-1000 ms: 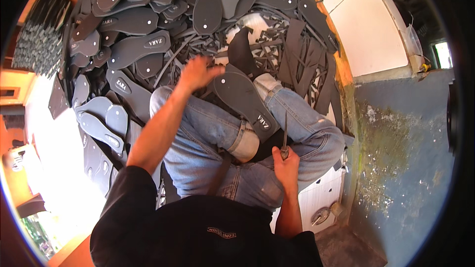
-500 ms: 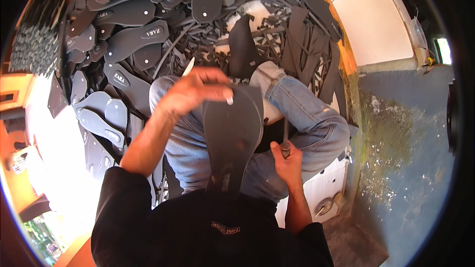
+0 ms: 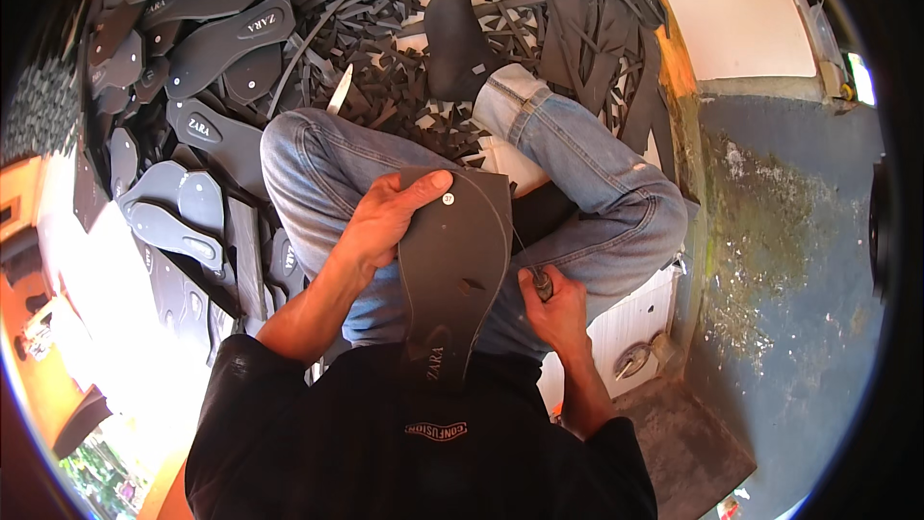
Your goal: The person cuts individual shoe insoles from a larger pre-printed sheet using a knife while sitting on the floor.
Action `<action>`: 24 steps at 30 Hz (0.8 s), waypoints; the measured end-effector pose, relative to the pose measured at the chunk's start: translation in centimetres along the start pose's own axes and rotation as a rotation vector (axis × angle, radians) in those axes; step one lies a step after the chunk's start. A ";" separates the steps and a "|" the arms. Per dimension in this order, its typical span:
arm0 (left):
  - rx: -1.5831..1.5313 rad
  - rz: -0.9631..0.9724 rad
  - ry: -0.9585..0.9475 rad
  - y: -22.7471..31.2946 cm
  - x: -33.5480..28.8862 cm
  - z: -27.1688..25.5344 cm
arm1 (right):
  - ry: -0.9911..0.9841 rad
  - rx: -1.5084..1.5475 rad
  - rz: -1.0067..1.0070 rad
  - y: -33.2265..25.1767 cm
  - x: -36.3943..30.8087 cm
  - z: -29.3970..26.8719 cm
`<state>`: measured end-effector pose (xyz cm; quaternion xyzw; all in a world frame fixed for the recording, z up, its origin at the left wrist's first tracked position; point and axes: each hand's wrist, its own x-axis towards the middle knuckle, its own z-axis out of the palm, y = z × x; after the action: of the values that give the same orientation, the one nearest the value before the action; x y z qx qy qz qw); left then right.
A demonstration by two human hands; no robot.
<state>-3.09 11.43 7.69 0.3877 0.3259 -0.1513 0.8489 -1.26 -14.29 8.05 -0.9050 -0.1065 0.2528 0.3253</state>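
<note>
My left hand grips the upper left of a dark grey foam sole sheet, with the thumb on its top face by a small round white sticker. The sheet stands over my lap, its lower end against my black shirt, and a curved sole outline shows on it. At the sheet's right side my right hand is closed round the handle of a thin-bladed knife. The blade points up and away, close to the sheet's right edge; whether it touches the edge I cannot tell.
Many dark soles lie piled at the far left and along the left. Dark foam offcuts cover the floor around my foot, with a pale pointed sliver among them. A blue-grey wall rises on the right.
My left hand has come down from above the sheet and now grips it, thumb on top. The knife has tilted leftward, towards the sheet's right edge. The view has shifted slightly.
</note>
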 end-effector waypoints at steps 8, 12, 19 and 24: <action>0.326 0.017 -0.014 0.6 -0.6 0.9 | -0.079 -0.062 -0.072 -1.5 2.9 -0.6; 0.251 0.056 -0.049 -0.1 -0.3 0.8 | -0.098 -0.106 -0.234 -3.5 6.4 -0.4; 0.218 0.019 0.032 0.0 -1.2 0.8 | -0.177 -0.061 -0.333 -3.5 7.9 0.1; 0.349 -0.080 0.031 -0.1 -0.6 1.7 | -0.166 0.000 -0.360 -3.1 7.6 -0.4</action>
<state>-2.88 10.11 8.88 0.5181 0.3228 -0.2330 0.7570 5.31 -9.45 7.37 -0.8475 -0.2929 0.2642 0.3551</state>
